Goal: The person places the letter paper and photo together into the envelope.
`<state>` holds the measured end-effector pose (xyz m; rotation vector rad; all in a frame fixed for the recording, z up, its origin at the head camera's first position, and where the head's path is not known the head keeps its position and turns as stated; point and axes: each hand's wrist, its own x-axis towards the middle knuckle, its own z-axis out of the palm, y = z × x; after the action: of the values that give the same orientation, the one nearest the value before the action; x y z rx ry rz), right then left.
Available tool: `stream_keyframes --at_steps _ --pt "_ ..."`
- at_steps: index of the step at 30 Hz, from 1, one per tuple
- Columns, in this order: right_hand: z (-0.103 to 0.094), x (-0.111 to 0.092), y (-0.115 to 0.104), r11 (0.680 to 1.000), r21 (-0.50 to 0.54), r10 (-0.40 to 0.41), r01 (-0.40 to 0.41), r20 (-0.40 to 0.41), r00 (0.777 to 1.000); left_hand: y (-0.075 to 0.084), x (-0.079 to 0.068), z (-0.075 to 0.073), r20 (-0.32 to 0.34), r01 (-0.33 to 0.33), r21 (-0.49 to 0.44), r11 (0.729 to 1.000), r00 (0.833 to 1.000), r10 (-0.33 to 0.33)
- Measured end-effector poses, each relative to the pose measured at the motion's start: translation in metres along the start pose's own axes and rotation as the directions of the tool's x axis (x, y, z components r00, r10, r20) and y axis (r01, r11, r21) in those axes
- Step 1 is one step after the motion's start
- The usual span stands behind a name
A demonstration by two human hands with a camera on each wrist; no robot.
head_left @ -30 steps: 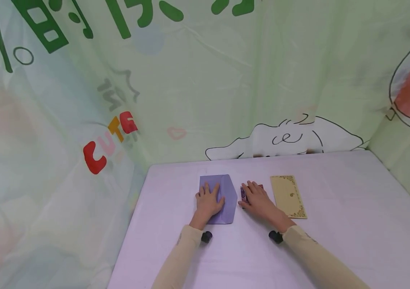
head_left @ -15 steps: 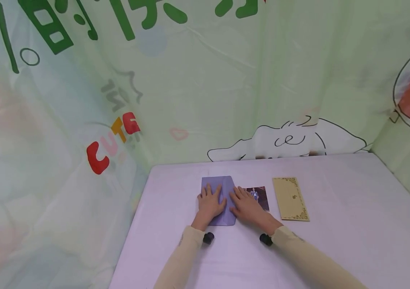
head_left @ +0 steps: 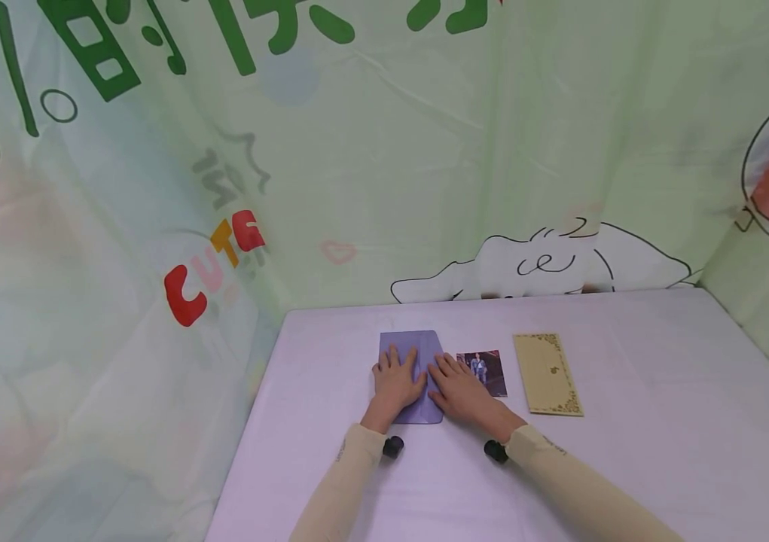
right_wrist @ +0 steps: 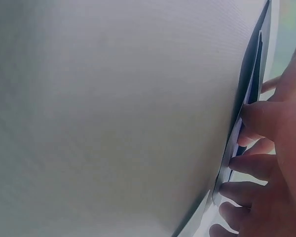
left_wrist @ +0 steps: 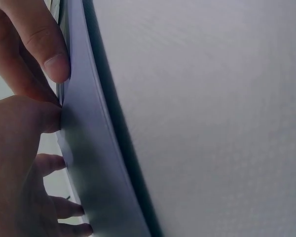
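Observation:
A lavender envelope [head_left: 407, 339] lies on the table in the head view, its flap side to the right. My left hand [head_left: 398, 385] rests on the envelope's middle with fingers spread and pointing away from me. My right hand [head_left: 460, 388] lays its extended fingers on the right-hand flap, close beside the left thumb. Seen from the left wrist, the envelope's near edge [left_wrist: 96, 143] runs under the fingertips. In the right wrist view, fingertips press along the flap [right_wrist: 222, 170], and a dark gap shows beside it. A small printed photo [head_left: 495, 370] lies partly behind the right hand.
Right of the photo, a tan card with ornate corner patterns [head_left: 545, 376] lies flat. The table [head_left: 662, 452] has a pale lilac cover. Printed curtains [head_left: 384, 173] hang behind it and at the left. Small black wrist cameras [head_left: 495, 451] sit under both wrists.
My right hand has slid left off the photo onto the envelope's flap, uncovering much of the photo. The left hand stays on the envelope. The head view has shifted slightly.

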<state>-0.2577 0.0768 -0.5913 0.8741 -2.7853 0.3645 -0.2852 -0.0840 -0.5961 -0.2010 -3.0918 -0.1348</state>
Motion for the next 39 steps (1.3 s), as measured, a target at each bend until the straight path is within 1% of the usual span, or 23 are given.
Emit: stream_keyframes --at_steps 4,9,12,15,18,21,25,29,34,37,39 --pt "0.001 -0.001 0.001 1.000 0.012 0.006 -0.006 0.011 1.000 0.001 0.001 -0.002 0.026 0.007 0.019 1.000 1.000 -0.007" --pt "0.002 0.000 0.003 0.999 0.042 0.018 -0.020 0.044 0.999 0.000 0.003 -0.003 0.039 0.008 0.008 1.000 0.999 -0.008" --pt "0.001 0.000 0.003 0.998 0.054 0.024 -0.027 0.059 0.998 -0.003 0.005 -0.002 0.034 -0.026 -0.006 1.000 0.999 0.026" --pt "0.001 0.000 0.004 0.998 0.056 0.030 -0.033 0.069 0.997 -0.007 0.008 -0.003 0.018 -0.098 -0.045 0.994 0.995 0.099" --pt "-0.001 0.000 0.003 0.997 0.066 0.042 -0.047 0.081 0.996 -0.012 0.013 -0.003 0.013 -0.177 -0.075 0.981 0.984 0.179" --pt "-0.004 0.001 0.002 0.995 0.074 0.057 -0.064 0.097 0.994 -0.018 0.018 -0.005 0.047 -0.227 -0.085 0.970 0.972 0.231" --pt "-0.005 0.002 0.001 0.993 0.089 0.070 -0.080 0.117 0.991 -0.023 0.024 -0.011 0.133 -0.244 -0.074 0.967 0.959 0.252" --pt "-0.006 0.002 0.001 0.992 0.094 0.072 -0.084 0.124 0.990 -0.028 0.028 -0.019 0.190 -0.256 -0.097 0.962 0.944 0.271" --pt "-0.007 0.002 0.001 0.992 0.092 0.073 -0.085 0.129 0.989 -0.033 0.033 -0.027 0.271 -0.271 -0.133 0.953 0.916 0.298" --pt "-0.006 0.002 0.002 0.992 0.096 0.075 -0.088 0.131 0.989 -0.035 0.034 -0.028 0.302 -0.284 -0.148 0.947 0.899 0.317" --pt "-0.005 0.002 0.002 0.992 0.096 0.073 -0.086 0.127 0.989 -0.036 0.034 -0.029 0.305 -0.296 -0.164 0.941 0.892 0.334"
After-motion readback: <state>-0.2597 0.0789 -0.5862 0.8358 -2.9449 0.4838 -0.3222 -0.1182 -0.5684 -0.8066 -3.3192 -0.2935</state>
